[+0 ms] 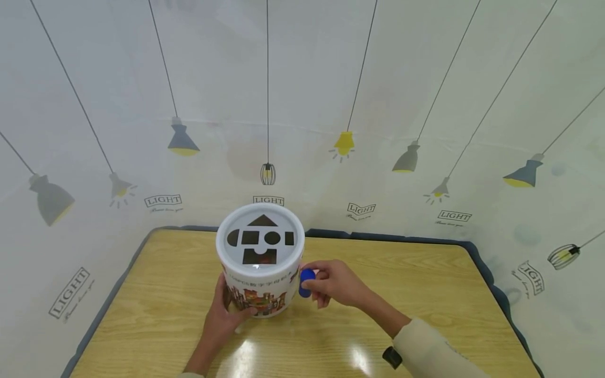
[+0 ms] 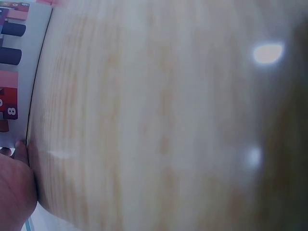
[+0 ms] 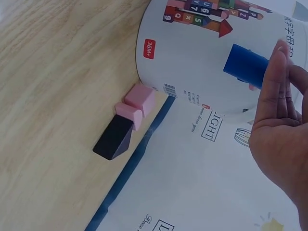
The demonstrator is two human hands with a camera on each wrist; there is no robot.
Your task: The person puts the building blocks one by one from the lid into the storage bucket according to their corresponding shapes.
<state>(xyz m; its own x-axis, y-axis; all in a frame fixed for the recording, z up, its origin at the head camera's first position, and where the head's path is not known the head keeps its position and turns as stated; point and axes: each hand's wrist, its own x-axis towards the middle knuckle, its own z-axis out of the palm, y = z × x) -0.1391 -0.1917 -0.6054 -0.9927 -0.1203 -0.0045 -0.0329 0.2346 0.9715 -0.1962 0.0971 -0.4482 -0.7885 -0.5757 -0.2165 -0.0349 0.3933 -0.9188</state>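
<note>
A white bucket [image 1: 262, 283] with printed toy blocks on its side stands on the table, tilted slightly in the head view. Its white lid [image 1: 231, 215] has several shaped holes, including a triangle, a circle and rectangles. My left hand [image 1: 221, 317] grips the bucket low on its left side, thumb across the front. In the left wrist view only part of that hand [image 2: 15, 190] shows, beside the printed wall. My right hand [image 1: 337, 283] pinches a blue cylinder block [image 1: 306, 283] close to the bucket's right side. The right wrist view shows the same blue cylinder [image 3: 244, 65] at the fingertips.
Two pink blocks [image 3: 141, 99] and a dark triangular prism block [image 3: 113, 138] lie by the bucket's base in the right wrist view. The wooden table [image 1: 406, 294] has a dark edge, and a lamp-patterned sheet [image 1: 302, 94] rises behind it.
</note>
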